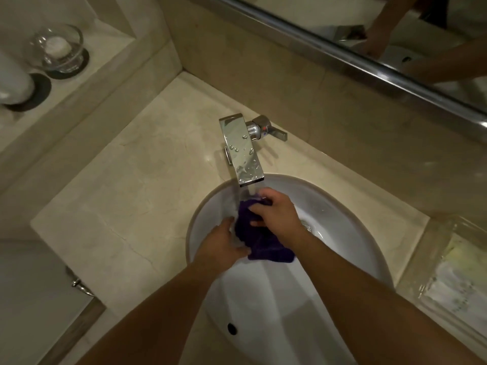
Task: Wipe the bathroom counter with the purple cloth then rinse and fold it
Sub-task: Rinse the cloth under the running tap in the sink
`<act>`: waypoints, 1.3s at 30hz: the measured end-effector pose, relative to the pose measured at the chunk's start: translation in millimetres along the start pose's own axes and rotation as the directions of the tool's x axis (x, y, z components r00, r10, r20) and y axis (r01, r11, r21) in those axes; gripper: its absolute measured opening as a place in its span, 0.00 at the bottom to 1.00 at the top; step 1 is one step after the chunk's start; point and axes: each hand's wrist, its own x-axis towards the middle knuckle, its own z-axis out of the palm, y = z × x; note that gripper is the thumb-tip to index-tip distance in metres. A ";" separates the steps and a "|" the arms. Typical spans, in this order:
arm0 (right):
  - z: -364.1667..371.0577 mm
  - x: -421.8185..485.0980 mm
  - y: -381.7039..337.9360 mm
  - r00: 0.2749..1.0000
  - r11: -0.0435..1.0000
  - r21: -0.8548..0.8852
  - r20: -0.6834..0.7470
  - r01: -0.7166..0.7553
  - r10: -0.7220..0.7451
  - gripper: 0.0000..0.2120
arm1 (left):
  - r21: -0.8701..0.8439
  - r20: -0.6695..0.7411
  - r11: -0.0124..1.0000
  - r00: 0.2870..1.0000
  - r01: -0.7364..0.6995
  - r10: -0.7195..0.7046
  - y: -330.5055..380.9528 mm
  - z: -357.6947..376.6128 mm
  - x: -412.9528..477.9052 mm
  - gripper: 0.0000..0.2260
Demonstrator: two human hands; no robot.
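The purple cloth [259, 237] was held bunched up over the white sink [350, 233], right under the tap [243, 151]. Water was seen running down onto it. The top of the cloth was squeezed by the right hand [274, 212], with the fingers curled around it. The lower side was gripped by the left hand [224, 246], thumb on the cloth. So the rinsing step seemed to be in hand, and the counter [147, 180] was likely already wiped. Next, the cloth would probably need to be wrung out, the tap handle [274, 130] turned off, and the cloth folded flat.
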 end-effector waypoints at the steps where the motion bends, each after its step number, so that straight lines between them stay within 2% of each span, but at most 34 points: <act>1: 1.0 -3.5 -7.3 0.999 0.988 0.154 0.044 -0.019 0.012 0.10 | -0.115 -0.018 0.993 1.000 -0.015 0.013 3.8 0.9 1.6 0.28; 2: -0.5 -5.6 -9.9 0.997 0.959 0.279 0.071 -0.046 0.027 0.11 | -0.194 -0.055 0.980 0.998 -0.038 0.027 5.7 0.9 4.6 0.23; 3: -4.0 -7.5 -9.7 0.996 0.930 0.361 0.076 -0.067 0.043 0.12 | -0.204 -0.113 0.977 0.993 -0.059 0.036 7.4 -0.5 7.8 0.17; 4: -8.9 -6.9 -4.2 0.998 0.924 0.377 0.049 -0.063 0.048 0.12 | -0.185 -0.185 0.980 0.982 -0.079 0.044 9.7 -2.7 9.9 0.11; 5: -13.9 -4.9 3.6 0.999 0.958 0.286 -0.015 -0.031 0.037 0.14 | -0.148 -0.276 0.985 0.960 -0.084 0.041 11.3 -5.8 11.8 0.08; 7: -22.1 0.5 28.1 0.989 0.993 -0.121 -0.149 -0.009 -0.009 0.21 | -0.150 -0.463 0.985 0.886 -0.085 0.006 13.8 -13.1 13.3 0.05; 9: -21.9 1.0 47.5 0.972 0.903 -0.429 -0.204 0.016 -0.114 0.33 | -0.146 -0.561 0.983 0.828 -0.112 0.012 14.3 -15.6 15.3 0.06; 10: -19.9 3.7 58.3 0.969 0.837 -0.543 -0.165 0.065 -0.183 0.39 | -0.055 -0.565 0.990 0.821 -0.130 0.077 14.1 -14.3 17.8 0.09; 11: -15.6 6.4 66.6 0.976 0.746 -0.659 -0.079 0.101 -0.202 0.45 | 0.100 -0.527 0.983 0.830 -0.154 0.184 11.5 -10.2 21.7 0.12; 12: -10.0 10.7 76.0 0.987 0.644 -0.757 0.012 0.113 -0.159 0.50 | 0.260 -0.427 0.948 0.860 -0.181 0.281 7.5 -3.8 25.7 0.16; 13: -3.3 14.5 83.5 0.993 0.543 -0.832 0.078 0.113 -0.086 0.54 | 0.377 -0.286 0.905 0.904 -0.200 0.319 2.7 3.3 29.0 0.22; 15: 10.4 24.6 94.6 0.994 0.404 -0.909 0.112 0.104 -0.005 0.57 | 0.564 -0.028 0.801 0.964 -0.203 0.264 -8.6 16.4 35.1 0.38; 16: 16.8 29.2 97.2 0.994 0.348 -0.932 0.104 0.104 -0.020 0.57 | 0.631 0.038 0.745 0.968 -0.217 0.249 -14.9 22.4 38.7 0.43; 18: 25.7 38.6 99.6 0.992 0.250 -0.963 0.075 0.099 -0.104 0.49 | 0.679 0.073 0.699 0.968 -0.224 0.240 -21.7 32.6 45.9 0.46; 21: 23.9 54.8 107.6 0.956 0.150 -0.984 0.046 0.093 -0.289 0.34 | 0.622 0.037 0.757 0.974 -0.197 0.223 -21.8 41.7 57.3 0.48; 23: 20.5 62.9 116.6 0.935 0.183 -0.977 0.039 0.110 -0.352 0.32 | 0.592 0.001 0.780 0.968 -0.203 0.252 -21.2 43.4 61.3 0.48; 25: 21.2 68.7 120.8 0.914 0.265 -0.958 -0.005 0.112 -0.406 0.28 | 0.558 -0.036 0.796 0.952 -0.233 0.303 -23.6 43.6 65.6 0.45; 28: 23.4 73.5 116.9 0.880 0.319 -0.941 -0.054 0.114 -0.473 0.27 | 0.521 -0.133 0.798 0.895 -0.303 0.427 -33.8 46.9 71.1 0.42; 30: 19.9 74.7 113.5 0.887 0.327 -0.935 -0.030 0.138 -0.461 0.30 | 0.496 -0.200 0.795 0.845 -0.350 0.496 -34.8 48.7 72.6 0.41; 32: 14.8 78.6 110.7 0.932 0.345 -0.930 -0.003 0.131 -0.362 0.33 | 0.525 -0.248 0.753 0.776 -0.396 0.580 -31.0 47.9 73.6 0.45; 34: 11.6 80.5 111.7 0.936 0.336 -0.933 0.003 0.130 -0.352 0.31 | 0.576 -0.245 0.698 0.725 -0.425 0.644 -28.3 47.2 74.4 0.46; 35: 11.4 79.4 110.5 0.934 0.334 -0.933 0.003 0.131 -0.358 0.31 | 0.566 -0.220 0.699 0.738 -0.437 0.638 -27.6 46.0 74.5 0.44; 36: 11.5 78.2 108.0 0.937 0.345 -0.930 0.000 0.129 -0.349 0.32 | 0.500 -0.202 0.748 0.781 -0.436 0.591 -27.1 42.6 73.9 0.42; 38: 11.7 75.8 101.2 0.954 0.384 -0.915 0.002 0.122 -0.299 0.35 | 0.322 -0.123 0.889 0.916 -0.327 0.382 -29.3 34.9 72.4 0.37; 39: 11.2 73.4 97.5 0.962 0.414 -0.903 0.000 0.117 -0.271 0.37 | 0.320 -0.072 0.897 0.936 -0.305 0.344 -32.6 31.1 71.4 0.35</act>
